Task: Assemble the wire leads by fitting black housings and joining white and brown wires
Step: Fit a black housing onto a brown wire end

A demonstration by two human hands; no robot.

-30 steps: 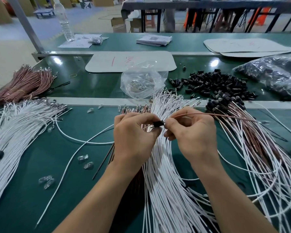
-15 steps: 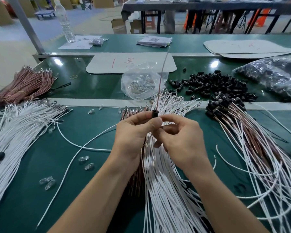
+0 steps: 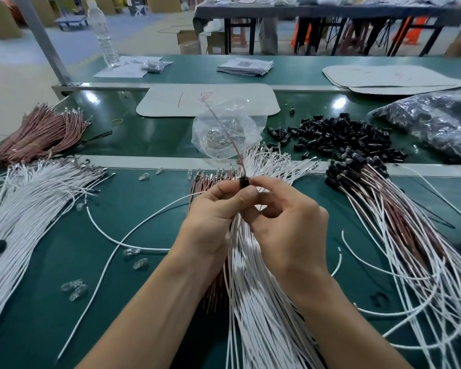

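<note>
Left hand (image 3: pixel 210 222) and right hand (image 3: pixel 285 230) both pinching one small black plastic housing (image 3: pixel 244 181), thin brown wire (image 3: pixel 221 126) rising from it (over the green counter (image 3: pixel 64 262)).

Far left on the glossy green workbench (image 3: pixel 157 134), upright clear plastic water bottle (image 3: pixel 103 35) beside loose white sheets (image 3: pixel 125 70). Further right, stack of white printed papers (image 3: pixel 245 66). Nearer, pale rounded cardboard sheet marked in red (image 3: pixel 208 99), thin yellow rubber band (image 3: pixel 117 121) near its left edge.
</note>
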